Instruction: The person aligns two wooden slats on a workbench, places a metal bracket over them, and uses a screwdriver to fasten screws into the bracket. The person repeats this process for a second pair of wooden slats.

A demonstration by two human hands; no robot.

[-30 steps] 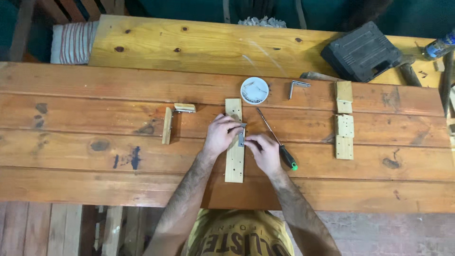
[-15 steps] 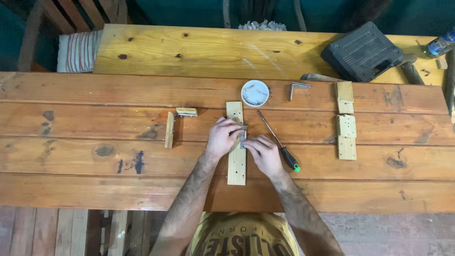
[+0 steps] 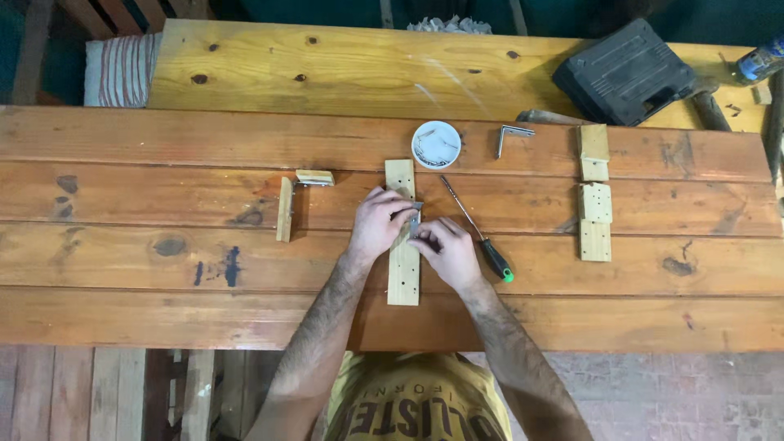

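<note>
My left hand (image 3: 377, 222) and right hand (image 3: 445, 249) meet over a narrow wooden slat (image 3: 403, 269) that lies near the middle of the plank workbench (image 3: 163, 278), its long axis running from twelve to six o'clock. Between the two hands sits a small metal bracket (image 3: 415, 219), set against the slat's right edge in its upper half. The left hand comes in from seven o'clock, fingers curled and closed onto the bracket and the slat's face, pinning both. The right hand comes in from five o'clock, its fingertips pinched at the lower end of the bracket; whether they hold a screw or only the metal I cannot tell, the part being too small to read. Both hands lie about equally near the bracket, the left covering more of it. Both forearms angle inward from the bench's near edge, wrists low and close to the wood. A screwdriver (image 3: 478, 233) with a dark handle and green tip lies just beside my right hand at three o'clock, shaft pointing toward eleven o'clock, untouched. A small round white dish (image 3: 435, 144) stands at twelve o'clock beyond the slat's far end. A second metal angle bracket (image 3: 510, 137) lies to its right. Further slat pieces (image 3: 594, 200) lie well apart at three o'clock, and a joined pair (image 3: 286, 204) at nine o'clock.
</note>
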